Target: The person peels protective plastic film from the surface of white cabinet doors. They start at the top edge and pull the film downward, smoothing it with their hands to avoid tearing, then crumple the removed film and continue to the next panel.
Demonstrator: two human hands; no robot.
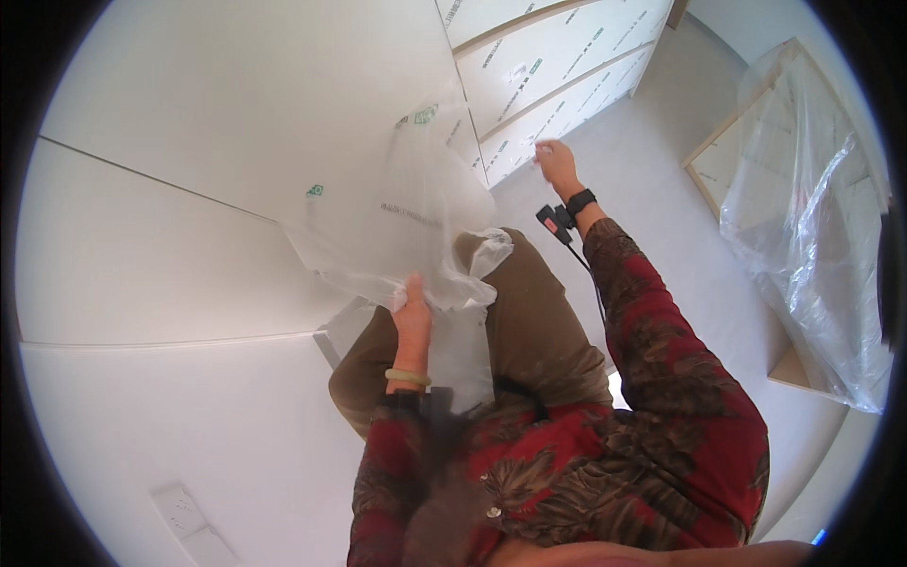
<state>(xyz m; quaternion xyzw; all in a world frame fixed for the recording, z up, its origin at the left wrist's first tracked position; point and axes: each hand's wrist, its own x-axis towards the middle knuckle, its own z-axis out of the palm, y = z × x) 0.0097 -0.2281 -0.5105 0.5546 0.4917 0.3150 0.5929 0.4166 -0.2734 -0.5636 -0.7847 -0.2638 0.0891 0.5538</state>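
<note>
My left hand [411, 312] grips a bunched edge of clear protective plastic film [418, 212]. The loose sheet bears green and dark printing. It spreads up against the white cabinet panel [241, 92] and hangs over my knees. My right hand [558, 166] is raised to the right, apart from the bunched film, by the lower corner of film-covered panels [538, 92] with printed writing. Its fingers are curled, and too blurred to show whether anything small is between them.
At right, a wooden-edged cabinet piece [708, 163] stands under a clear plastic sheet [808, 248]. A black cable [592, 273] hangs from a device at my right wrist. A socket plate [181, 510] sits on the white wall at lower left. Grey floor [659, 120] shows at right.
</note>
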